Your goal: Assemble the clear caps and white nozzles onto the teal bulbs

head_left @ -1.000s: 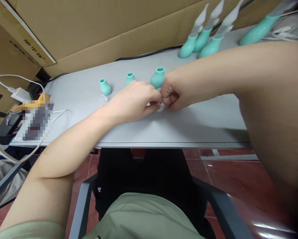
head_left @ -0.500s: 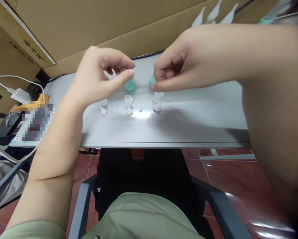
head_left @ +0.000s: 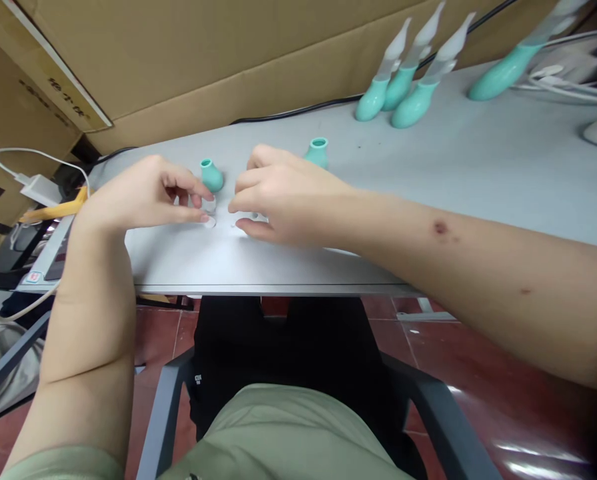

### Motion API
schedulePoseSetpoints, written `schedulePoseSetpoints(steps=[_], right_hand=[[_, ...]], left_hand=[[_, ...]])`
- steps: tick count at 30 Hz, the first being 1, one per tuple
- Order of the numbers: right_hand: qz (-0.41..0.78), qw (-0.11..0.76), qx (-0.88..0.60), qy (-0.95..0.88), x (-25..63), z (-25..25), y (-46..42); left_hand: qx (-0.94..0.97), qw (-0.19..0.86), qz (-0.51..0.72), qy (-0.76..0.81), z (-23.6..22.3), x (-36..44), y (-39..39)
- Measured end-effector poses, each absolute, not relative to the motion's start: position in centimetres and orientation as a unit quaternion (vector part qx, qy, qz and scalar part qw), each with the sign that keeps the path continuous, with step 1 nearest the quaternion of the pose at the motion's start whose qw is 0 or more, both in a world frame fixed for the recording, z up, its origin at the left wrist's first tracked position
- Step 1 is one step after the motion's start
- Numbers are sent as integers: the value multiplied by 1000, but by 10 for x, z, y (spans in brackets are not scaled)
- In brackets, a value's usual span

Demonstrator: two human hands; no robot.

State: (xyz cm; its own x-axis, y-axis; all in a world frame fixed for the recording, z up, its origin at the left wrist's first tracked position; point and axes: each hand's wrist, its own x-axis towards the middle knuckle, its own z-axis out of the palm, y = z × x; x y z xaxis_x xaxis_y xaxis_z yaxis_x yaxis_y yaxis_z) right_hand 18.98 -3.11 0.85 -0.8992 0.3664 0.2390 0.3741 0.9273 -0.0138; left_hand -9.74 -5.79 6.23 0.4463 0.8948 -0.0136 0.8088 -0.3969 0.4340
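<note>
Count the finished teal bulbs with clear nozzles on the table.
4: three grouped at the far edge, one lying further right. More may lie outside the frame.

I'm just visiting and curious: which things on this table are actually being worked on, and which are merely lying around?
In hand:
left hand at small clear piece
right hand beside it
teal bulbs

Lying about:
assembled teal pieces
white charger
cardboard boxes

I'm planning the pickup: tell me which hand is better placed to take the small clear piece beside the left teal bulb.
Left. The left hand has fingertips at the clear piece; the right hand lies farther right.
</note>
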Motion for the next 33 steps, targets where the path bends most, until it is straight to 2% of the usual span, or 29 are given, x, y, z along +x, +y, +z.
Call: schedulePoseSetpoints(steps=[2, 5, 12, 18, 24, 27, 30, 33], right_hand=[[-32, 31, -246, -968, 179, 18, -41], [-45, -18, -256, -965, 169, 28, -53], [-83, -45, -235, -967, 159, 23, -49], [-48, -36, -255, -965, 145, 27, -44], [57, 75, -283, -954, 153, 33, -41], [133, 198, -324, -916, 165, 28, -37], [283, 376, -309, -826, 171, 16, -31], [332, 433, -302, -782, 169, 5, -26]], left_hand=[[829, 197, 106, 512, 52, -108, -52], [833, 205, 86, 506, 42, -115, -48], [828, 230, 84, 504, 38, -117, -48], [803, 310, 191, 472, 40, -122, -55], [748, 340, 346, 452, 35, -112, -57], [719, 340, 440, 416, 27, -105, -54], [691, 355, 498, 385, 18, -98, -48], [670, 373, 516, 382, 12, -94, -43]])
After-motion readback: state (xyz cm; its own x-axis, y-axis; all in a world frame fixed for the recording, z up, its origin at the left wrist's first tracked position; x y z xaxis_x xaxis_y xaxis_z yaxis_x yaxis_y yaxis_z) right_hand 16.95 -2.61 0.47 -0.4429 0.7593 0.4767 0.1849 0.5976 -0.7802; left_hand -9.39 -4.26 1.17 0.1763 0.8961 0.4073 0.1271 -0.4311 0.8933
